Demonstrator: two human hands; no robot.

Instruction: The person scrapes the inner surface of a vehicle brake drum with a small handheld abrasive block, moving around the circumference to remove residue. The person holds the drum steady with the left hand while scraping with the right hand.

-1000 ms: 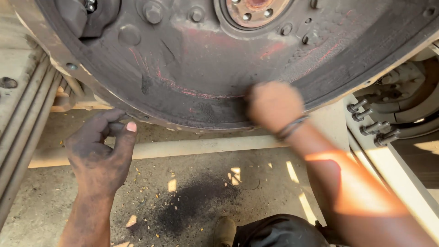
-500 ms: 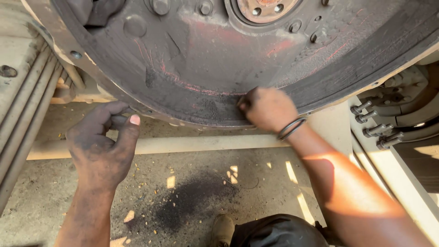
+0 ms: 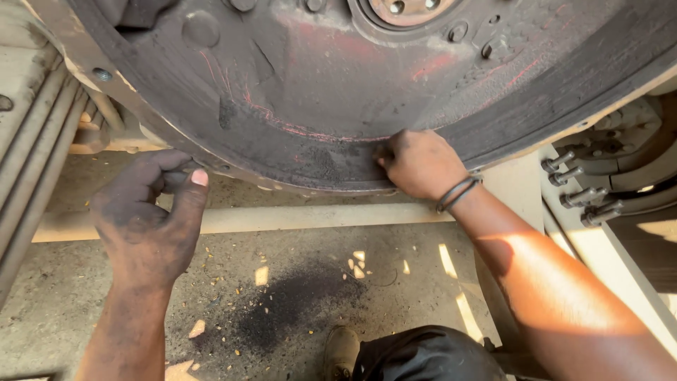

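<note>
a big round metal housing (image 3: 338, 92) fills the upper half of the frame, dark and greasy, with faded red paint and thin scratched red lines across its face. no packages, labels or signs show. its curved lower rim sweeps from the upper left down to the middle and back up to the right.

the right hand (image 3: 419, 164) sits at the middle of the frame, fingers curled and pressed against the lower edge of the housing; whether it pinches anything small i cannot tell. dark bands circle its wrist. the left hand (image 3: 148, 219), blackened with grime, is at the left, just under the rim, fingers loosely bent with fingertips touching the rim's edge, holding nothing visible.

a cluster of bolts (image 3: 578, 190) juts out at the right. below, the concrete floor (image 3: 296, 296) carries a dark sooty patch and scattered chips. a shoe (image 3: 340, 351) shows at the bottom.
</note>
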